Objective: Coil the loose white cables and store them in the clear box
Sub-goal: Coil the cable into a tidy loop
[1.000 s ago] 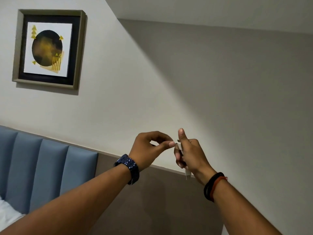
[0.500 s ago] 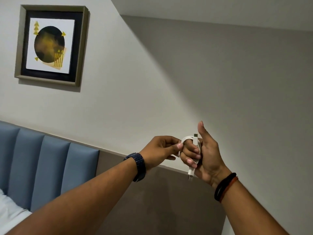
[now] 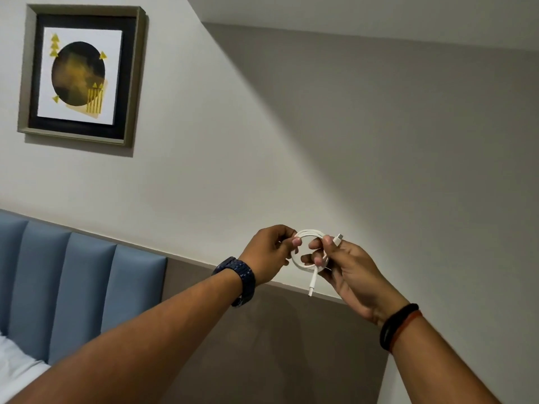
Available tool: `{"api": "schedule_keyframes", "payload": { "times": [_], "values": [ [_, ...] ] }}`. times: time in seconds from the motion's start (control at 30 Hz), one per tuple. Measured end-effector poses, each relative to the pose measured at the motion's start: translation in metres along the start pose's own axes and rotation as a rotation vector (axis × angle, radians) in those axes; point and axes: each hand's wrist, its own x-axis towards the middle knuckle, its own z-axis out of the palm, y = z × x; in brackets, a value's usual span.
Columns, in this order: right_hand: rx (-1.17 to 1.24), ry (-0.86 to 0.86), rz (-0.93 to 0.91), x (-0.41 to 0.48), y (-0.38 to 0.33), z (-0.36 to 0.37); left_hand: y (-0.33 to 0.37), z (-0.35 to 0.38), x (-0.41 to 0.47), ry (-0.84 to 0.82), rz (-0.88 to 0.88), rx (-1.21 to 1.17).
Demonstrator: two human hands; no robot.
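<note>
cable coil [image 3: 309, 252] between both hands | left hand [image 3: 269, 253] pinches left rim | right hand [image 3: 347, 268] grips right side, nearer the plug ends | clear box not in view

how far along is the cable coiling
Done: the cable is wound into a small ring. In hand: left hand pinches the ring's left side, right hand grips its right; both plugs stick out loose. Left: storing it; no box is in view, nor any other cables.

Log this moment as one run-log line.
step: coiling | white cable: looped | left hand: pinches loop's left side | right hand: grips loop's right side | plug hangs below | clear box: not in view
</note>
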Motion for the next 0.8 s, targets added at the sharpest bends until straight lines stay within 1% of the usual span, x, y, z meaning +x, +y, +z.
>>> {"api": "schedule_keyframes", "payload": {
  "times": [0.07,0.17,0.3,0.4,0.5,0.57,0.67,0.73,0.8],
  "values": [
    [-0.059,0.062,-0.026,0.001,0.004,0.002,-0.004,0.002,0.001,0.030,-0.014,-0.009],
    [-0.057,0.166,-0.043,0.004,0.006,0.003,-0.006,0.007,0.002,0.046,-0.039,-0.044],
    [0.058,0.293,-0.051,0.006,0.006,0.000,-0.004,0.009,0.002,0.052,-0.059,-0.104],
    [0.158,0.428,-0.063,0.007,0.007,0.000,-0.003,0.010,0.002,0.057,-0.065,-0.146],
    [0.165,0.557,-0.071,0.008,0.010,0.002,-0.004,0.012,0.001,0.050,-0.068,-0.176],
    [0.078,0.602,-0.097,0.010,0.012,0.003,-0.005,0.015,0.001,0.047,-0.071,-0.180],
    [-0.115,0.645,-0.117,0.011,0.016,0.005,-0.006,0.018,0.000,0.047,-0.082,-0.200],
    [-0.234,0.619,-0.105,0.012,0.018,0.006,-0.008,0.019,0.001,0.060,-0.097,-0.212],
    [-0.334,0.553,-0.078,0.011,0.018,0.007,-0.011,0.018,0.001,0.074,-0.104,-0.205]
  ]
}}
